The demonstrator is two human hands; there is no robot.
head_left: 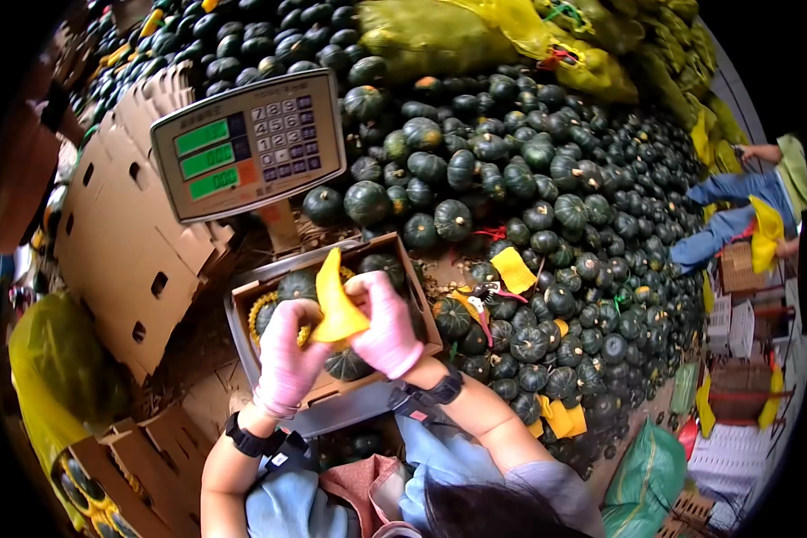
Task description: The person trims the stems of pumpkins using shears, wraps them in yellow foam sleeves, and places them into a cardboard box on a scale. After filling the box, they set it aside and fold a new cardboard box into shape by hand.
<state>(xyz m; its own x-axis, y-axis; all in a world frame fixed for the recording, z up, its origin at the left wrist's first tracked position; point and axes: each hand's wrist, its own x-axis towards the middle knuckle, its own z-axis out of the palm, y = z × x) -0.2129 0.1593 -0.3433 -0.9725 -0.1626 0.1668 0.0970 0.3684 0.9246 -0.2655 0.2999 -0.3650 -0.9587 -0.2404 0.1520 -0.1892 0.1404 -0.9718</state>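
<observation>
Both gloved hands were clamped on a yellow wrapper (334, 305) held just above the cardboard box (420, 291); the left hand (287, 359) gripped its lower edge over the box's near left corner, and the right hand (387, 327) pinched its other side over the box's middle. Dark green squashes (298, 285) lay inside the box, which sat on a metal scale tray (354, 411); the scale's display (247, 143) stood behind the box, a squash heap (529, 179) spread to the box's right, and flat cartons (125, 242) leaned to its left.
</observation>
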